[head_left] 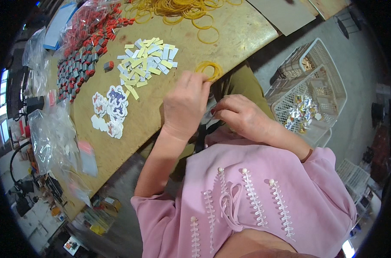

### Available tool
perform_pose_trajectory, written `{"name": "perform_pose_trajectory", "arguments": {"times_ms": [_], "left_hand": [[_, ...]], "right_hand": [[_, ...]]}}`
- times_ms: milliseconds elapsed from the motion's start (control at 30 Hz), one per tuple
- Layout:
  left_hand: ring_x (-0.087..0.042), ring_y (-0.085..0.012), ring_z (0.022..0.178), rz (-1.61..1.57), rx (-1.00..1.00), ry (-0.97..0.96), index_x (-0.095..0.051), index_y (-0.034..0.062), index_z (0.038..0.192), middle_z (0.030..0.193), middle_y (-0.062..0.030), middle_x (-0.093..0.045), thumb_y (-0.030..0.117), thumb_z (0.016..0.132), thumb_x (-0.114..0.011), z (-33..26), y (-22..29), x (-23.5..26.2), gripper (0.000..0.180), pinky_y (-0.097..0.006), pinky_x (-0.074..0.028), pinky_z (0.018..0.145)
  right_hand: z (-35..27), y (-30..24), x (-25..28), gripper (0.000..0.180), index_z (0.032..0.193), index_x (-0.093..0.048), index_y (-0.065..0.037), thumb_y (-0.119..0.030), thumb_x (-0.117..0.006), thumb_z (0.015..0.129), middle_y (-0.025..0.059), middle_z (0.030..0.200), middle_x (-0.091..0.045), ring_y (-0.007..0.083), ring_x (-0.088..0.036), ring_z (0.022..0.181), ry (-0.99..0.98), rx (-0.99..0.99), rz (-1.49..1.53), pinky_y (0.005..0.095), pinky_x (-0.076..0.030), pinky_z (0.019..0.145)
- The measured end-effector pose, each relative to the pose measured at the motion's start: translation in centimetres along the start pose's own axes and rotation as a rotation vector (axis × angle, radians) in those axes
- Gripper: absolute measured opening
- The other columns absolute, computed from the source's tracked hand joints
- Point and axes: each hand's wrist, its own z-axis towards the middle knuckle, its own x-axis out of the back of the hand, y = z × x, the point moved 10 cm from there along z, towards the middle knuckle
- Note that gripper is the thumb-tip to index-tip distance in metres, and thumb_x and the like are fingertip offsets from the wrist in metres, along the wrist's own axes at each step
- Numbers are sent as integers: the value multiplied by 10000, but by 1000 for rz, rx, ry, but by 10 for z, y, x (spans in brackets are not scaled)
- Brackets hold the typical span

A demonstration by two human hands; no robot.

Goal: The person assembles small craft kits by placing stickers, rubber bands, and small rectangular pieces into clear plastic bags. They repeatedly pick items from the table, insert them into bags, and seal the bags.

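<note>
with left grip (184,101) at the bands (219,69), tease just one free; steady right grip (242,116) beside the counter (137,124); cannot tell if pinching anything in either.

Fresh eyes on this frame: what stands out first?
Probably the heap of red-and-grey pieces at upper left on the table, and the tangle of yellow bands at the picture's top. Next, the left hand at the table edge by a small yellow bunch, with the right hand to its right.
</note>
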Motion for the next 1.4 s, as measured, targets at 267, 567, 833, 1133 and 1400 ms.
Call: {"name": "perform_pose_trajectory", "arguments": {"times_ms": [267, 567, 833, 1133, 1400], "left_hand": [[-598, -14, 677, -868, 677, -144, -729, -16, 1088, 864, 0, -738, 72, 1014, -761, -34, -34, 20, 119, -196, -498, 598], [-672, -226, 668, -152, 62, 29, -771, 59, 1008, 805, -83, -689, -7, 833, -844, -50, 14, 58, 201, -344, -526, 603], [-727, -358, 723, 51, 132, -756, -750, 100, 1030, 772, -132, -738, 235, 940, -703, -73, 6, 37, 169, -468, -572, 658], [-752, -355, 757, 188, 99, -1025, -768, 54, 925, 794, -168, -748, 199, 903, -717, -108, 0, 19, 155, -482, -565, 668], [-750, -309, 767, 64, 157, -635, -667, 94, 1202, 853, -111, -743, 214, 862, -828, -96, 14, 73, 394, -424, -558, 622]], "right_hand": [[9, 2, 10, 308, 1074, -703, -20, -17, -782, 777, 153, 1182, -671, 357, -670, 1124, 81, -89, 173, 439, -576, 938], [31, -22, 4, 463, 1197, -725, -30, -16, -828, 746, 188, 1285, -666, 386, -662, 1190, 18, 0, 280, 426, -583, 982], [32, -34, -14, 293, 1078, -712, 1, 25, -759, 790, 190, 1294, -668, 380, -682, 1170, -74, 60, 317, 413, -587, 983], [37, -61, -32, 361, 1118, -682, 24, 68, -741, 764, 191, 1294, -663, 361, -681, 1171, -174, 150, 425, 409, -594, 972], [41, -50, -29, 256, 1074, -693, 28, 51, -756, 827, 213, 1359, -646, 370, -684, 1190, -149, 129, 397, 407, -597, 974]]}}
